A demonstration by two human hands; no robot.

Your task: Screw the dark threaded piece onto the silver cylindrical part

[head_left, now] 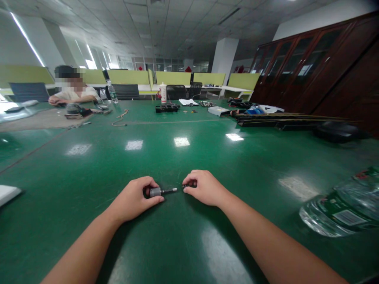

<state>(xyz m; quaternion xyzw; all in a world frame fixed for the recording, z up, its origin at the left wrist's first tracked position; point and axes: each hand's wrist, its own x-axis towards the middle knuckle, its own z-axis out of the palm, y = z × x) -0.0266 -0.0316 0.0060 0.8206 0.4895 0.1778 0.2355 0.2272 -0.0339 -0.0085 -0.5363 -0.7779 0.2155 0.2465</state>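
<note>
My left hand [136,199] is closed around a small grey metal cylinder [155,192], low over the green tabletop. From its right end a thin dark shaft with a silver tip points toward my other hand; the cylinder's rear is hidden by my fingers. Between the thumb and fingertips of my right hand [204,187] is a small dark ridged piece [185,186], perhaps a coil. Its kind is too small to make out. A narrow gap separates the silver tip from this piece.
The green table [166,157] spans the view. At right lies a large clear bottle [340,209]. Farther back are a black block-like part [167,108], a silver box [218,111], dark rails [266,120] and a cord [121,118]. Another person [75,92] sits at the far left.
</note>
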